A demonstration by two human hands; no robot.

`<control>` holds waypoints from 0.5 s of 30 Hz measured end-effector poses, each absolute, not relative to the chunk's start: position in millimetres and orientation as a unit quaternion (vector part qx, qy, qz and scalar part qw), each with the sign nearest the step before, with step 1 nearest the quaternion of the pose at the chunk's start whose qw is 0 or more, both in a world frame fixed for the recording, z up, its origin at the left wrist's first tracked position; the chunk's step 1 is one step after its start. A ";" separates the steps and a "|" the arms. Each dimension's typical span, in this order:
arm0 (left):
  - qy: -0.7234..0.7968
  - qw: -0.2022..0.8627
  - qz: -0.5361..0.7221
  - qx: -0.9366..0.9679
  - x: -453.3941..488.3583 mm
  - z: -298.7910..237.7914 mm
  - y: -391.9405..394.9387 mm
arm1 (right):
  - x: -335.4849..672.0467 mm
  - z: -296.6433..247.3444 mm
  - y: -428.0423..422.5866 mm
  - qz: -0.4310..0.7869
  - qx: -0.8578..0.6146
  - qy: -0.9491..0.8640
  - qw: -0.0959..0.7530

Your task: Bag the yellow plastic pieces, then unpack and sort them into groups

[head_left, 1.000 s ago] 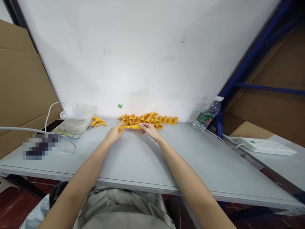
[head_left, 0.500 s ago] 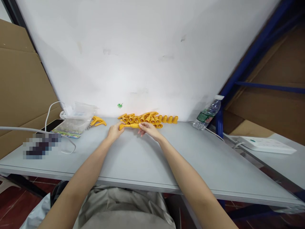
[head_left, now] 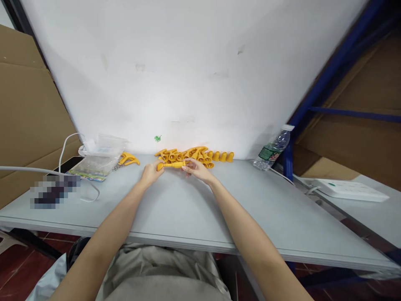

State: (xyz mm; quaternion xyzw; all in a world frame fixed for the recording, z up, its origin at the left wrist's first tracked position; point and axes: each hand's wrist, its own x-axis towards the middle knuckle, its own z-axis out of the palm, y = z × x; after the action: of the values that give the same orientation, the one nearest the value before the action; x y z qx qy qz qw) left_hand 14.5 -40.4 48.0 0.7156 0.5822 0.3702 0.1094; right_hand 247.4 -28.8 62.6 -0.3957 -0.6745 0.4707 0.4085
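Both hands are on a yellow plastic T-handled tool point(head_left: 173, 165) with a ribbed shaft, held level just above the table. My left hand point(head_left: 151, 172) is closed around its handle end at the left. At the other end, my right hand point(head_left: 197, 170) pinches the wider sleeve-like part with thumb and fingers. Right behind the hands lies a pile of yellow cup-shaped caps point(head_left: 172, 157) and yellow T-shaped handles point(head_left: 200, 151). Several more caps point(head_left: 223, 156) stand in a row at the pile's right. Fingers hide both ends of the held tool.
Left of the hands lie yellow handles with metal shafts point(head_left: 129, 159), clear plastic bags point(head_left: 100, 163), a dark phone point(head_left: 70, 164) and a white cable point(head_left: 31, 169). A water bottle point(head_left: 272, 150) leans at the right, near a white power strip point(head_left: 351, 190). A white panel point(head_left: 200, 83) rises behind.
My right hand's fingers have shifted and turned slightly at the tool's right end. My left hand stays nearly in place, and the pile looks the same.
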 end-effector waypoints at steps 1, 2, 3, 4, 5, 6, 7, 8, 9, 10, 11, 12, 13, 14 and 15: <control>0.582 0.108 0.370 0.715 15.0 49.0 -41.5 | 247.1 63.0 -29.1 0.469 -0.389 -0.681 0.407; 0.582 0.106 0.371 0.716 15.7 50.1 -42.7 | 246.0 63.4 -29.5 0.466 -0.388 -0.685 0.404; 0.581 0.104 0.372 0.716 16.5 51.0 -43.8 | 244.4 63.8 -30.0 0.463 -0.393 -0.685 0.402; 0.580 0.101 0.373 0.717 17.3 51.9 -44.7 | 242.4 64.3 -30.6 0.461 -0.405 -0.680 0.401; 0.579 0.099 0.375 0.717 18.3 52.7 -45.4 | 240.2 64.9 -31.3 0.461 -0.421 -0.670 0.402; 0.579 0.097 0.377 0.717 19.1 53.4 -45.9 | 238.3 65.6 -32.0 0.460 -0.439 -0.658 0.403; 0.579 0.095 0.379 0.716 19.8 53.9 -46.1 | 237.0 66.4 -32.7 0.458 -0.455 -0.648 0.405; 0.580 0.094 0.380 0.714 20.3 54.3 -46.0 | 236.3 67.3 -33.4 0.454 -0.467 -0.641 0.406; 0.581 0.092 0.382 0.713 20.5 54.5 -45.7 | 236.6 68.2 -33.9 0.451 -0.472 -0.640 0.405; 0.581 0.091 0.382 0.713 20.4 54.5 -45.3 | 237.6 68.9 -34.2 0.448 -0.471 -0.643 0.405; 0.581 0.091 0.382 0.713 20.2 54.3 -44.7 | 239.5 69.4 -34.2 0.447 -0.464 -0.648 0.407; 0.581 0.091 0.382 0.713 19.8 53.9 -44.1 | 241.7 69.5 -34.0 0.447 -0.454 -0.653 0.409; 0.580 0.091 0.382 0.714 19.3 53.3 -43.5 | 244.2 69.2 -33.4 0.448 -0.442 -0.658 0.413; 0.578 0.091 0.384 0.714 18.8 52.6 -42.9 | 246.5 68.6 -32.5 0.450 -0.430 -0.663 0.416; 0.576 0.090 0.386 0.715 18.4 51.9 -42.5 | 248.4 67.7 -31.5 0.452 -0.419 -0.666 0.420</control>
State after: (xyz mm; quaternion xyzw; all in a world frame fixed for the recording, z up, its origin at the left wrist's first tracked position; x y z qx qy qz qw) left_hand 18.4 -42.5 51.9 0.7149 0.5760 0.3861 0.0902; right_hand 248.4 -31.5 67.7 -0.4195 -0.6660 0.4515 0.4201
